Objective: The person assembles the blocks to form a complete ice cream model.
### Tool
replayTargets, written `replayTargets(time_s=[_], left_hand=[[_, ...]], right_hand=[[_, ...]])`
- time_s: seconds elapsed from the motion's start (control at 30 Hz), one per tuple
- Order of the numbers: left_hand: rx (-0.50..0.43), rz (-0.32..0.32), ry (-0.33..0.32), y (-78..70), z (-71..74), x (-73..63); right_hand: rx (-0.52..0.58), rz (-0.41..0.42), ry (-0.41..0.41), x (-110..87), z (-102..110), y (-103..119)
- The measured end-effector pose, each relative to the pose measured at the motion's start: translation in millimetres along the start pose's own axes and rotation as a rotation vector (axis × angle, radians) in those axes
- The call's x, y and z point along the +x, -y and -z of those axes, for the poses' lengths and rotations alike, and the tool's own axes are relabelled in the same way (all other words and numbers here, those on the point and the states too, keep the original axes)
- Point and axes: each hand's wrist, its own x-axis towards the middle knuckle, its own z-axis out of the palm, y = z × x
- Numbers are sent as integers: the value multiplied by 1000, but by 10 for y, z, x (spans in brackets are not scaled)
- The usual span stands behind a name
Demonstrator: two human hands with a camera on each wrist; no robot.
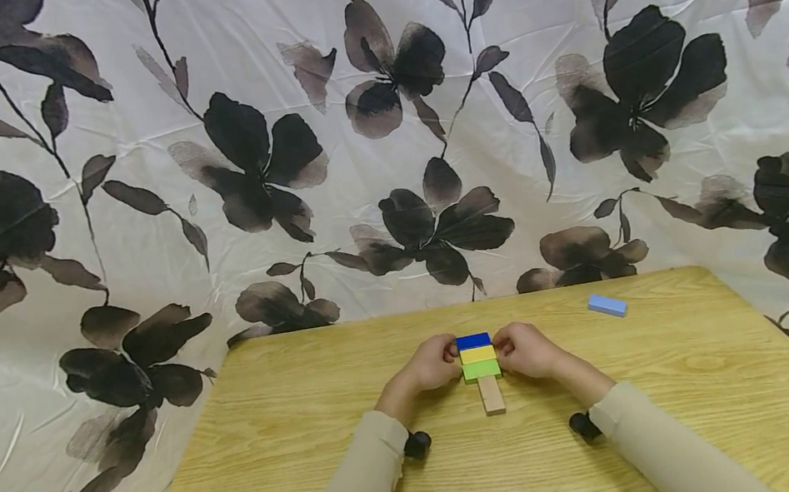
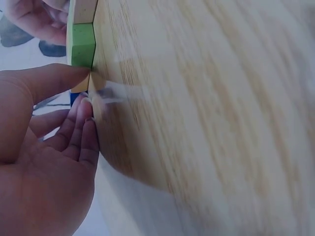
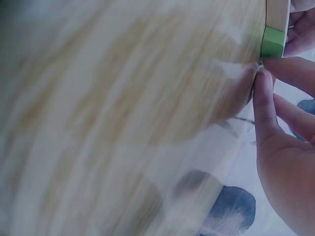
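A dark blue block [image 1: 474, 342], a yellow block [image 1: 477, 354] and a green block [image 1: 482, 369] lie against one another in a row on the table [image 1: 303, 460]. A plain wooden block [image 1: 491, 395] extends from the green one toward the person, lengthwise. At the row's left end, my left hand [image 1: 435, 362] holds the dark blue block with bent fingers, its thumb by the yellow one. My right hand [image 1: 528, 351] grips the opposite end in much the same way. Its fingertips partly hide the yellow and dark blue blocks in the right wrist view, where the green block [image 3: 273, 42] shows.
A light blue block [image 1: 607, 305] lies apart near the table's back right corner. Behind the table hangs a white cloth [image 1: 339, 178] with dark flowers. Dark wrist devices [image 1: 417, 445] protrude beneath both sleeves, just above the tabletop.
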Motion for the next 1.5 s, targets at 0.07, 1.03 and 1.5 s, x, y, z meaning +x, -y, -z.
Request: replayTargets(time_s=[0.07, 1.03, 1.5], left_hand=[[-3, 7, 1, 4, 6, -9], [478, 69, 125, -301, -249, -456], [579, 121, 143, -387, -302, -419]], right_hand=[[-2, 3, 0, -5, 1, 6], [-132, 89, 22, -403, 527, -103], [-121, 44, 2, -570, 801, -222]])
